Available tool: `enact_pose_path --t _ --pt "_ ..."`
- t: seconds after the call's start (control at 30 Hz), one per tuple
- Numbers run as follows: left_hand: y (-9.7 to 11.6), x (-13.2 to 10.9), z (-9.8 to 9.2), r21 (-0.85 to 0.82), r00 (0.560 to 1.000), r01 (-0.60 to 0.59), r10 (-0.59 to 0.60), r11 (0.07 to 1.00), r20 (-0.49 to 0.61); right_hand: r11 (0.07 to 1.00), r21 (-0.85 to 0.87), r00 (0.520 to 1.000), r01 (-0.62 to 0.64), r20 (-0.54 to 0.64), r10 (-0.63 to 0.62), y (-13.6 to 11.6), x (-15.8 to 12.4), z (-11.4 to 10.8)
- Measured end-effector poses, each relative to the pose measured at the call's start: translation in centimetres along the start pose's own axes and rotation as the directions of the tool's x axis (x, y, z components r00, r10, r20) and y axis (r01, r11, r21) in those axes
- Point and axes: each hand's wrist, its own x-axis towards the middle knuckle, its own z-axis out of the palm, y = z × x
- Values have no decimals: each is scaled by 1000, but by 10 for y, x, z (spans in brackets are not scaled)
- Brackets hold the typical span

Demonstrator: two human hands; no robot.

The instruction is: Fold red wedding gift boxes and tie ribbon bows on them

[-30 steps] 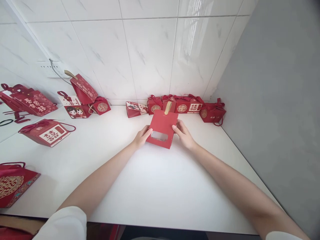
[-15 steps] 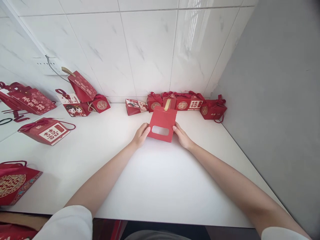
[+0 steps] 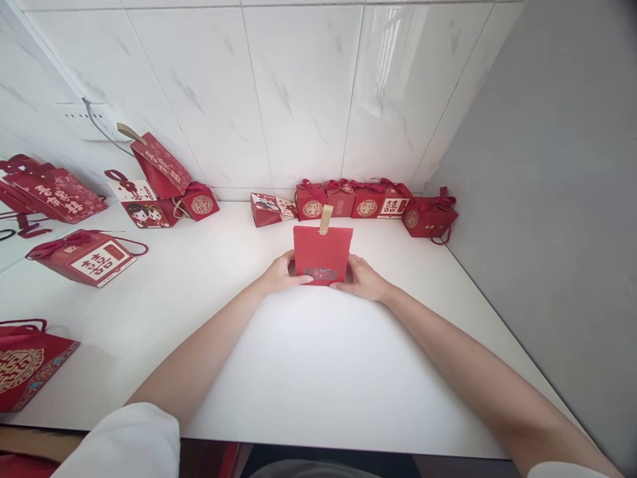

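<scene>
A red gift box (image 3: 322, 248) stands upright at the middle of the white table (image 3: 318, 372), with a gold strap (image 3: 325, 220) at its top. Low on its near face is a rounded window, through which something dark and patterned shows. My left hand (image 3: 283, 273) grips its lower left side, thumb across the front near the window. On the lower right side my right hand (image 3: 364, 277) is closed the same way, its thumb along the bottom edge. The fingers behind the box are hidden. Whether its base touches the table I cannot tell.
Behind it, several small red boxes (image 3: 367, 200) with ribbon bows line the tiled wall (image 3: 298, 99). More red boxes (image 3: 164, 166) and a double-happiness box (image 3: 82, 255) sit to the left. A grey panel (image 3: 547, 199) borders the table on the right.
The box has gone from tilted to upright, and its window now shows dark pattern instead of white. Both hands have shifted lower on its sides. The view has moved slightly.
</scene>
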Motion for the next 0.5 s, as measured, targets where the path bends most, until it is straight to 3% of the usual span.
enact_pose_path --t 0.23,0.33,0.37,0.43,0.5 --pt "-6 1 1 248 997 -69 74 966 -11 993 121 1000 3 13 -5 2 1 -4" --pt "-6 0 2 361 972 -189 227 913 -64 988 134 996 71 -55 -64 -2 -1 -7" --pt "-5 -1 2 429 940 -255 325 867 -99 990 101 990 100 -106 -89 -5 -3 -8" --pt "-1 -1 4 572 837 -367 529 733 -141 991 1 969 137 -209 -133 -12 -5 -10" --pt "3 -2 5 653 742 -432 657 622 -135 988 -70 951 135 -272 -149 -19 -8 -12"
